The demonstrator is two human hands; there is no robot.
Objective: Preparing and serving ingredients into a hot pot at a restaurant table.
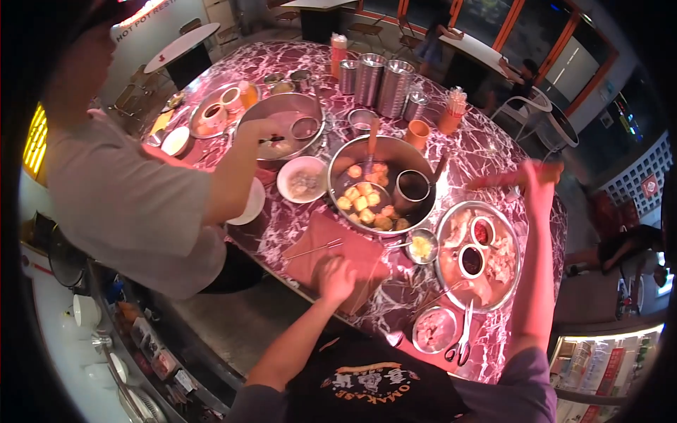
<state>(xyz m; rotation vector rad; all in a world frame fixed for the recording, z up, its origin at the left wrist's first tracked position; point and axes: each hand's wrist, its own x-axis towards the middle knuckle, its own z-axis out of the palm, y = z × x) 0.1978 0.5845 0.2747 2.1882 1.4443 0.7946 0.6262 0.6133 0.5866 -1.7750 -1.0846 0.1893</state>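
Note:
My left hand [338,279] rests low over a reddish-brown cloth or mat [301,267] at the near table edge; whether its fingers grip anything is unclear. A thin metal skewer-like utensil [314,248] lies on that mat, just beyond the fingers. My right hand [535,182], raised at the table's right side, grips a long red item [497,180], blurred and perhaps folded cloth. Below it stands a round steel tray [517,283] of pale food pieces with two sauce cups. Beyond my left hand, a large steel pot [338,211] holds golden chunks in liquid and a strainer basket.
A person [132,201] reaches over a second pot [317,100] at left. Scissors [464,336] lie beside a small meat bowl [435,329]. A ladle [422,246] sits between pot and tray. Steel canisters [395,90] and an orange cup [418,135] stand farther back.

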